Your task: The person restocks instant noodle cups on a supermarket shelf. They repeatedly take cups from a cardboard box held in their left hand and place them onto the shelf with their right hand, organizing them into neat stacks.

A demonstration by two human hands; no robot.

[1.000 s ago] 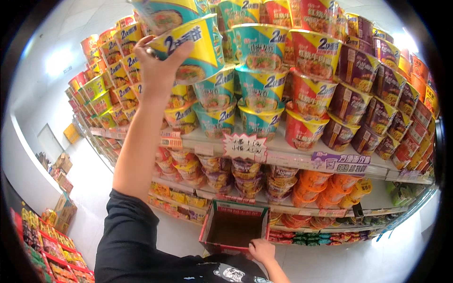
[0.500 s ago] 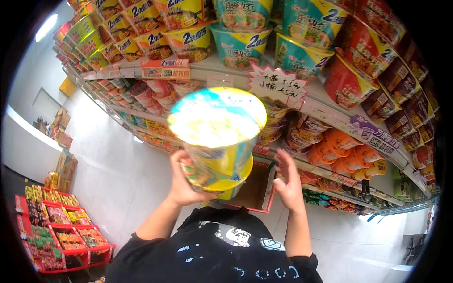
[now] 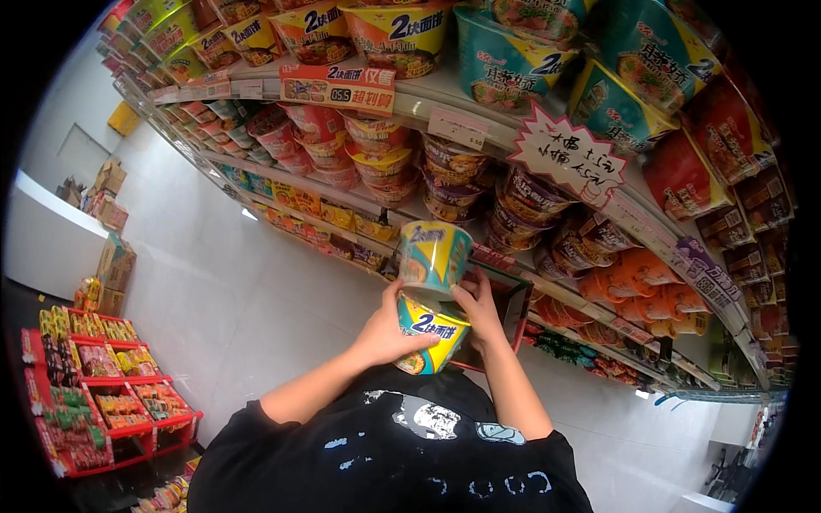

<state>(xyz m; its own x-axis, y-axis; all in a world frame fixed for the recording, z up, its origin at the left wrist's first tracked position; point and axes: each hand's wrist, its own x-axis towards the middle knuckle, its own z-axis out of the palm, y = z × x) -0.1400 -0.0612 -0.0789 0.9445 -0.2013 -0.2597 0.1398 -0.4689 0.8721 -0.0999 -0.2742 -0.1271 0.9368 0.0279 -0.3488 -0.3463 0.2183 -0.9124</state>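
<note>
Two teal and yellow instant noodle tubs are held one against the other in front of my chest. My left hand (image 3: 389, 332) is closed round the left side of the nearer noodle tub (image 3: 434, 333), its thumb lying across the front. From the right, my right hand (image 3: 481, 309) grips where the pair meet, its thumb against the farther noodle tub (image 3: 434, 256). Some of the right fingers are hidden behind the tubs.
A curved store shelf (image 3: 419, 103) full of noodle tubs spans the top and right. Just beyond my right hand is a red-edged box (image 3: 518, 321). A red display rack (image 3: 115, 393) with packets stands at the lower left, near cardboard boxes (image 3: 115, 261).
The tubs have come down from up close to the camera and turned their printed sides up. My right hand, free and open before, has closed on them. The shelf appears nearer.
</note>
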